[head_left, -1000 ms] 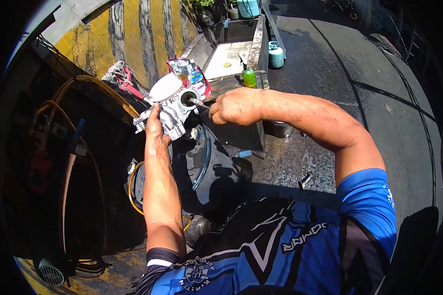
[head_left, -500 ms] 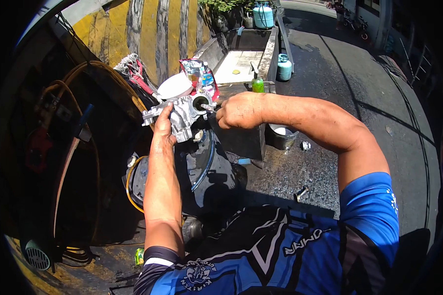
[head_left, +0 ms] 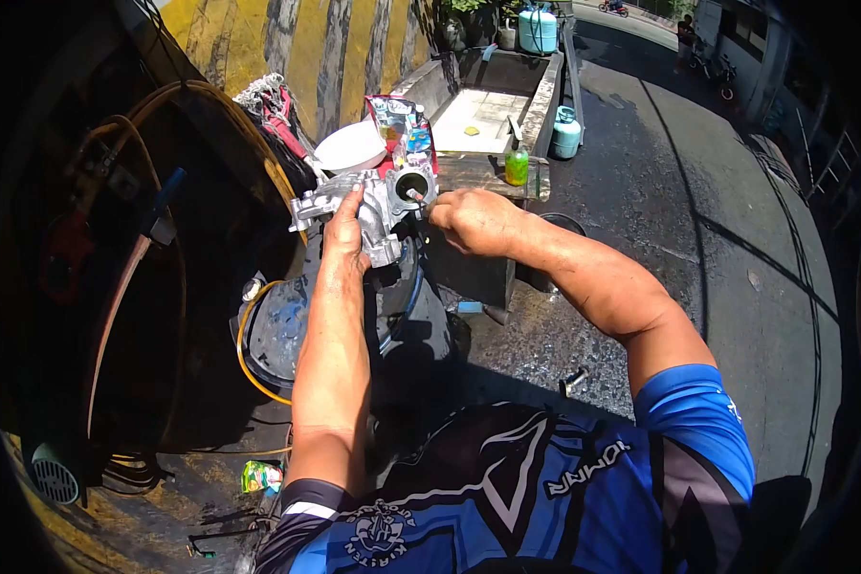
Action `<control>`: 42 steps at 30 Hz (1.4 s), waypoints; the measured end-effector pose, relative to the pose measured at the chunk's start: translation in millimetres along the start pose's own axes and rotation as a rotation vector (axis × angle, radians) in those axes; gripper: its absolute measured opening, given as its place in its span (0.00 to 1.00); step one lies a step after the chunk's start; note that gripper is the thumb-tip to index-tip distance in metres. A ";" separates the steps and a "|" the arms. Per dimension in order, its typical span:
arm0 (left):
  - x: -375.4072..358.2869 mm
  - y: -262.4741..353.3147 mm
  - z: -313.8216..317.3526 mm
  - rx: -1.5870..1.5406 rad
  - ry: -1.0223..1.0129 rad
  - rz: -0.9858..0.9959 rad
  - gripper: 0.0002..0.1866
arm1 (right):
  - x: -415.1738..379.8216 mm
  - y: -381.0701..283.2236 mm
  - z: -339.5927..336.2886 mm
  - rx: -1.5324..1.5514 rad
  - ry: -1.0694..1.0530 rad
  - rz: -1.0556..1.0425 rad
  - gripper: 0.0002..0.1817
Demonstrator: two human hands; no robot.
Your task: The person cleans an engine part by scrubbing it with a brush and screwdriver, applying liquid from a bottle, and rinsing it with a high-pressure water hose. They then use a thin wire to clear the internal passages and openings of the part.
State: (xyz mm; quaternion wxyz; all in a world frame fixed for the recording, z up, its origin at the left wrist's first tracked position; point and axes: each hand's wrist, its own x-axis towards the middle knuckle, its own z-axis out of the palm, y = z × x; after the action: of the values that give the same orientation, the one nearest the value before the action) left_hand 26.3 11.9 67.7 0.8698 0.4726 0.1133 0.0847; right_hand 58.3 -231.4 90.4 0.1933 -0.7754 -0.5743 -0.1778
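Left hand point(head_left: 347, 232) grips metal casting point(head_left: 381, 215), aloft near left end of ledge point(head_left: 471, 172). Right hand point(head_left: 474, 222) closed on slim tool point(head_left: 415, 194), tip at casting's bore point(head_left: 408, 181). Green bottle point(head_left: 517, 168) stands near ledge's right end.

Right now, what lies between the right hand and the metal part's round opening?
In the head view: a slim tool, held by the right hand, tip at the opening.
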 end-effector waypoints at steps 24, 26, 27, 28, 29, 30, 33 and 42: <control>0.8 -26.0 17.2 -0.114 0.092 0.218 0.23 | -99.0 18.9 -133.1 0.430 0.570 0.444 0.10; 4.5 -31.7 17.0 -0.087 0.172 0.231 0.23 | -134.6 54.6 -140.7 0.526 0.704 0.455 0.09; 5.8 -34.7 17.1 -0.071 0.213 0.233 0.23 | -151.9 78.6 -136.5 0.583 0.772 0.473 0.09; 6.2 -36.8 14.0 -0.116 0.198 0.207 0.23 | -164.9 101.8 -125.3 0.669 0.818 0.542 0.09; 3.3 -38.8 13.9 -0.072 0.237 0.218 0.25 | -175.5 124.6 -108.0 0.722 0.823 0.627 0.08; 4.2 -40.5 10.9 -0.067 0.269 0.207 0.25 | -180.7 152.1 -83.3 0.655 0.765 0.685 0.09; -2.4 -42.6 12.6 -0.040 0.297 0.200 0.24 | -180.5 225.9 13.0 0.459 0.608 0.762 0.11; -17.9 -72.2 -2.4 -0.105 0.427 0.234 0.25 | -137.5 358.0 186.1 0.192 0.131 0.358 0.18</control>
State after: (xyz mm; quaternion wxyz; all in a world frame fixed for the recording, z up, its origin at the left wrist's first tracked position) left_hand 11.4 -29.5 7.8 0.8337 0.4081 0.2345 0.2887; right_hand 373.7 -345.8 -172.6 0.3316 -0.8300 -0.4277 -0.1351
